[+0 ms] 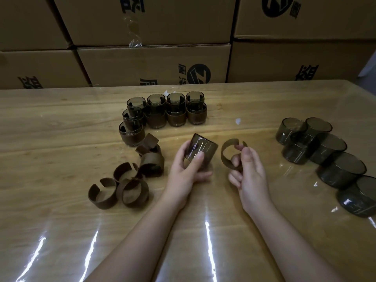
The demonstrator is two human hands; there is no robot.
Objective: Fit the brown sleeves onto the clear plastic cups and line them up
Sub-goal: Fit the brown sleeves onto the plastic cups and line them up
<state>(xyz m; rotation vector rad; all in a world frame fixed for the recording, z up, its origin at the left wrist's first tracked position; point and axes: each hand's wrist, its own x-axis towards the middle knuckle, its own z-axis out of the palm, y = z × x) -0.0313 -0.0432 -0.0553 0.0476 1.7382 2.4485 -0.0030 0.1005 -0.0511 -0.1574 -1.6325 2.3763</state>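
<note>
Bare cup [201, 152] tilted in mid-air, split brown sleeve [228, 154] just beside it!
Finished sleeved cups [162, 112] lined up behind; loose sleeves [126, 180] left, smoky unsleeved cups [325, 153] clustered right.

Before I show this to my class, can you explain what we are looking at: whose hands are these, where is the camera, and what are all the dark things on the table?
There is one picture, taken by a camera worn on a person's head, looking down at their own bare hands. The left hand grips a clear smoky plastic cup, tilted. The right hand pinches an open brown sleeve, not yet on the cup. On the wooden table, loose sleeves lie at the left, finished sleeved cups stand in rows further back, and bare cups wait at the right. Cardboard boxes are stacked behind.
</note>
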